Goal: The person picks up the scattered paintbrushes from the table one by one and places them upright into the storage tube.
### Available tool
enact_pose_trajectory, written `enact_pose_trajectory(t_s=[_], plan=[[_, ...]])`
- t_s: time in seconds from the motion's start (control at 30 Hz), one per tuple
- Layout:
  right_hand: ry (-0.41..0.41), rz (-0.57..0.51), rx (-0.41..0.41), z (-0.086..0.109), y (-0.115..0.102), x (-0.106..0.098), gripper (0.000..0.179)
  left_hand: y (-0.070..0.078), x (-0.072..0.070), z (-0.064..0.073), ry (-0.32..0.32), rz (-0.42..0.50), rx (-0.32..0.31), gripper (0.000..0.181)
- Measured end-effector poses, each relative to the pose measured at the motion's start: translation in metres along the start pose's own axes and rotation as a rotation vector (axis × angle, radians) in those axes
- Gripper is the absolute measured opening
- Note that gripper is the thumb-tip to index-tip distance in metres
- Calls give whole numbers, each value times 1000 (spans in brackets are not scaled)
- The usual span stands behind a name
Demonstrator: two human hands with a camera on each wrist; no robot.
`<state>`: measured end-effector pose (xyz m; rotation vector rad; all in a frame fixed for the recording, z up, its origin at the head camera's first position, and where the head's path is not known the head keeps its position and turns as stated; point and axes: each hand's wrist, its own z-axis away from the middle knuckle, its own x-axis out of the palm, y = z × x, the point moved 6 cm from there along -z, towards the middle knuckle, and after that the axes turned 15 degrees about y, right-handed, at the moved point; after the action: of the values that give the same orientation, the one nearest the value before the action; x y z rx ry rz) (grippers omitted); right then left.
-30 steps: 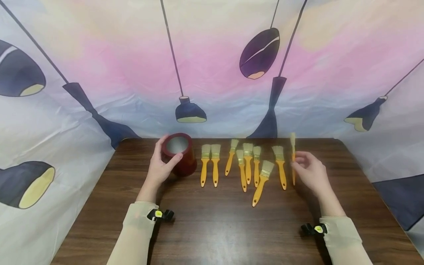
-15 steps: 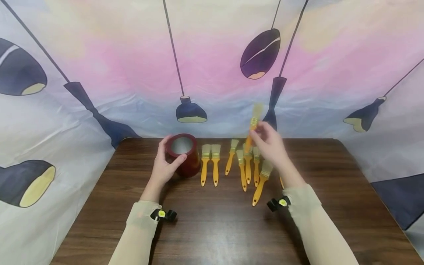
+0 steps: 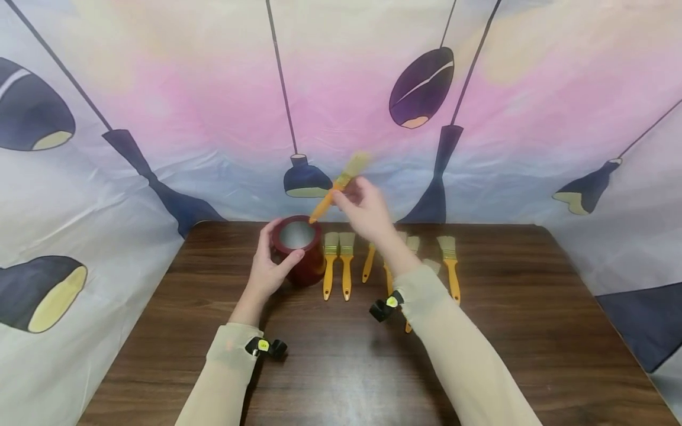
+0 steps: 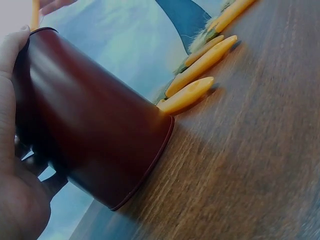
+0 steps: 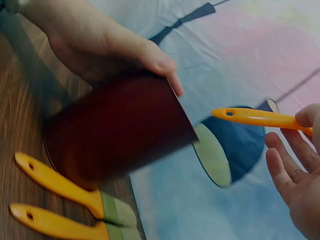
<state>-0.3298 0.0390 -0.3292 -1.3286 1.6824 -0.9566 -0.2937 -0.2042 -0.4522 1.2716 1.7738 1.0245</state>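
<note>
A dark red cylindrical pot [image 3: 309,269] stands on the table near its back edge, its grey inside bare in the head view. My left hand [image 3: 270,263] grips the pot from the left, with the thumb at the near rim and the fingers round the far side. In my right hand [image 3: 367,210] a paintbrush [image 3: 324,206] is pinched between thumb and fingers, bristles up. Its orange handle slants down, the tip just over the pot's right rim. The right wrist view shows that handle [image 5: 255,117] apart from the pot.
Two paintbrushes [image 3: 347,266] lie side by side just right of the pot. Several more lie farther right, partly hidden under my right forearm, with one brush [image 3: 450,269] at the far right. A printed cloth [image 3: 224,106] hangs behind the wooden table [image 3: 319,367].
My right hand has lifted the paintbrush from the right side and carried it left to the pot, tilting it. My left hand and the pot have shifted slightly right.
</note>
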Motion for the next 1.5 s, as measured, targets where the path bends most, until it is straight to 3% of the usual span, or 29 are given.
enact_pose_trajectory(t_s=[0.2,0.37,0.53,0.73,0.87,1.03,1.17,1.33,1.5], plan=[[-60,110,-17,2,-3,31,27,3,0,-1,-2,-27,3,89],[-143,262,-96,14,5,51,34,3,0,-1,-10,-34,17,87],[-166,383,-209,30,13,60,27,3,2,0,-16,-14,24,86],[-155,537,-258,41,17,65,27,3,3,0,-15,-15,30,86],[-159,510,-236,41,20,65,35,4,3,0,-10,-5,36,86],[-162,374,-181,40,26,60,48,4,2,1,-16,-4,39,86],[-143,290,-164,39,26,51,49,4,3,0,-16,-12,41,84],[-120,228,-118,36,22,33,48,2,2,0,-18,-26,33,85],[-89,222,-100,33,20,2,48,0,1,0,-21,-48,16,86]])
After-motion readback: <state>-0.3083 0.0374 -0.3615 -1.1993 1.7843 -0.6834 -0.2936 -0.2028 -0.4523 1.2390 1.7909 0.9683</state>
